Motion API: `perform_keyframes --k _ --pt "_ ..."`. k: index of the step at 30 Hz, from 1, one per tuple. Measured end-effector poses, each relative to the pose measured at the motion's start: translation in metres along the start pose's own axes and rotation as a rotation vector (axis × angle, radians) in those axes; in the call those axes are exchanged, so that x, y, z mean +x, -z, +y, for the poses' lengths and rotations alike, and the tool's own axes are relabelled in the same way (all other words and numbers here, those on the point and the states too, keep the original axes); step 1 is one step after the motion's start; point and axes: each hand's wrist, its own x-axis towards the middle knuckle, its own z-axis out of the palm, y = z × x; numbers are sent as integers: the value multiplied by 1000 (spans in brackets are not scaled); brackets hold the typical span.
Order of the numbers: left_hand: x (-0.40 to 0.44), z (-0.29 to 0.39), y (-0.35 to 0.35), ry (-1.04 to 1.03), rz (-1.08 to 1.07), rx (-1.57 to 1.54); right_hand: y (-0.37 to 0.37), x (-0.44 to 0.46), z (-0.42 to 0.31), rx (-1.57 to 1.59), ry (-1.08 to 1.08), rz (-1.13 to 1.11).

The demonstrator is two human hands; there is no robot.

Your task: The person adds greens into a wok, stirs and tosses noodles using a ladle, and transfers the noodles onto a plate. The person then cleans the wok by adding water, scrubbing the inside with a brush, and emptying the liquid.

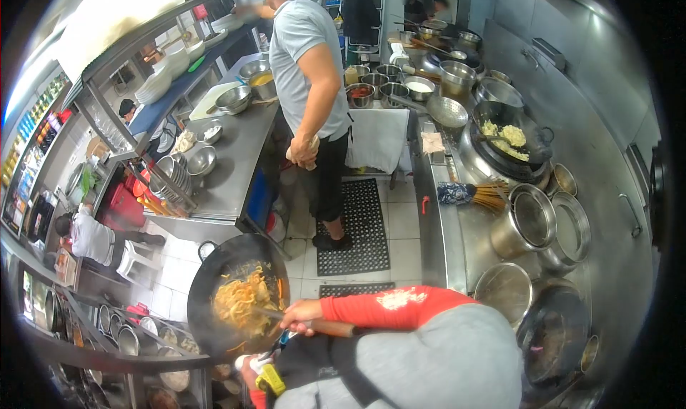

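Note:
A large black wok of steaming noodles with orange strips is in front of my body, at the lower left. My right hand is wrapped round the wooden handle of a cooking utensil. Its metal shaft runs into the noodles, which hide its head. My left hand is closed at the wok's near rim, with something white, perhaps a cloth, at the fingers. A yellow object sits at that wrist. The wok's far ear handle is free.
A co-worker stands ahead by a steel counter with bowls. The stove line at right holds a wok with egg-like food, steel pots and a bamboo brush. A rubber mat covers floor tiles. Another person bends at far left.

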Motion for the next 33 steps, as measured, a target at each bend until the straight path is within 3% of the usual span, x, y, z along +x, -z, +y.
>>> perform_keyframes --k 4,8,11,16,19,20,23,25,29,30,32,33 --pt "1 10 -6 237 37 -287 0 0 0 -28 8 -1" --pt "1 3 -4 110 81 -99 0 -1 -3 -5 -5 -21" --pt "12 -14 5 213 162 -296 2 6 0 -22 -10 -12" --pt "10 -14 2 213 203 -254 3 7 -3 -36 -52 -38" --pt "21 -60 34 127 118 -260 0 4 -6 -83 -43 -19" --pt "16 -26 15 289 132 -494 -1 3 -7 -74 -38 -21" --pt "15 -31 14 206 81 -409 -1 1 -10 -48 -29 -42" --pt "23 -61 35 306 46 -467 -2 -1 -12 -66 -32 -30" --pt "10 -34 16 430 85 -537 -4 -1 -15 -71 -30 -37" --pt "9 -37 13 388 64 -627 0 3 -12 -67 -24 -78" --pt "1 -8 -7 298 152 -519 -3 -1 -16 -19 -61 -75" --pt "2 2 -12 395 155 -622 -6 -3 -18 -18 -70 -69"
